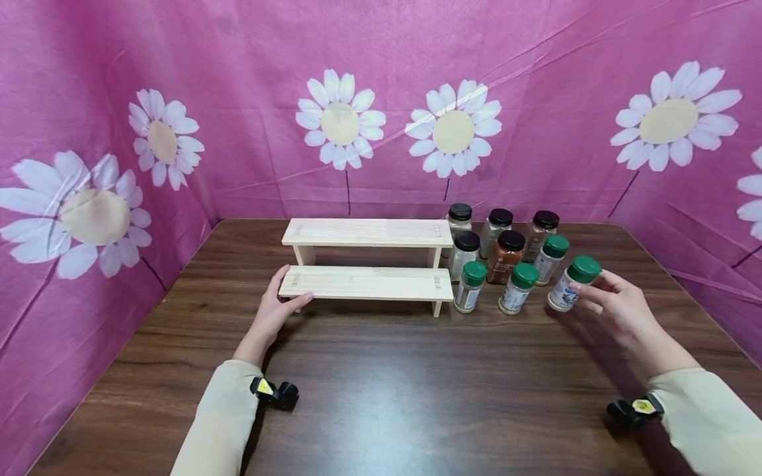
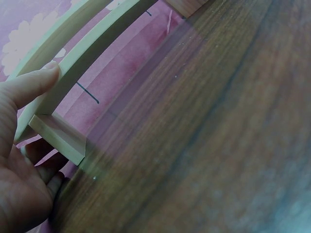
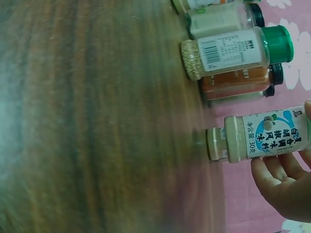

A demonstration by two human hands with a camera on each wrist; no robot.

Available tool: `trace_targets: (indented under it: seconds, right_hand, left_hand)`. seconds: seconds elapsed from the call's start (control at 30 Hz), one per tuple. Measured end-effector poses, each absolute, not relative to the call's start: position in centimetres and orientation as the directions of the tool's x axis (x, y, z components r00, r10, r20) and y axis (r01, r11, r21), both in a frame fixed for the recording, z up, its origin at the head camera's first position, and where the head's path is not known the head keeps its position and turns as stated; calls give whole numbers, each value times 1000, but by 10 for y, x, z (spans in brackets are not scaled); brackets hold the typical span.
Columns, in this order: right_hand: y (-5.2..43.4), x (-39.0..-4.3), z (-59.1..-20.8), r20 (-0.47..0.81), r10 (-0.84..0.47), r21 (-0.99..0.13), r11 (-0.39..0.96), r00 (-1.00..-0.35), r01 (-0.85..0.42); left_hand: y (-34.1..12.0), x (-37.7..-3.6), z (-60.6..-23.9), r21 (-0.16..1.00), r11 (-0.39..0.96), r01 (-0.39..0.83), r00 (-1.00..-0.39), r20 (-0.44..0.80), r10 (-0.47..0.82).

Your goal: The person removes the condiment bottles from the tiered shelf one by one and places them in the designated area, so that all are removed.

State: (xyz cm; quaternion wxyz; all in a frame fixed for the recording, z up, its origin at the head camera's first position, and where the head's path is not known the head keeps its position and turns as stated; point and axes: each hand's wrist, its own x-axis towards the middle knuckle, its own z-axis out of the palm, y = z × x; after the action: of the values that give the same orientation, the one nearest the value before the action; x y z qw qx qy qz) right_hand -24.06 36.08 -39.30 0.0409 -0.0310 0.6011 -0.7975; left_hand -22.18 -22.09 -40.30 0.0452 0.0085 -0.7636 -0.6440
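A two-tier pale wooden rack (image 1: 366, 283) stands at the back middle of the table. My left hand (image 1: 272, 312) grips the left end of its lower shelf, the thumb over the front edge and the fingers round the side by the short leg (image 2: 60, 138). On the right, my right hand (image 1: 628, 309) holds a spice jar (image 1: 562, 292) with a green cap between thumb and fingers. The right wrist view shows its white and blue label (image 3: 274, 133), the jar tilted a little. Its base is close over the tabletop.
Green-capped jars (image 1: 515, 295) stand in front of several black-capped jars (image 1: 506, 259), close by the rack's right end. One green-capped jar (image 1: 549, 261) is just behind the held one. A pink flowered cloth (image 1: 393, 59) hangs behind the wooden table (image 1: 381, 383).
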Motion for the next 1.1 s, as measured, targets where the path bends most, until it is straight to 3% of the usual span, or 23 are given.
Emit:
trace_targets:
  seconds: [0.17, 0.37, 0.67, 1.1]
  right_hand:
    - [352, -237, -415, 99, 33, -959, -265, -995, -104]
    - [351, -234, -414, 36, 23, -965, -260, -999, -41]
    - [318, -207, -376, 0, 24, -949, -316, -1000, -8]
    - [317, -206, -376, 1, 4, -950, -313, -1000, -2]
  left_hand:
    - [-220, -221, -402, 985, 166, 48, -995, 61, -74]
    - [-220, -221, -401, 984, 169, 53, -995, 66, -70]
    - [-220, -221, -402, 986, 157, 47, -996, 59, -69]
    - [-220, -221, -402, 984, 175, 37, -996, 51, -76]
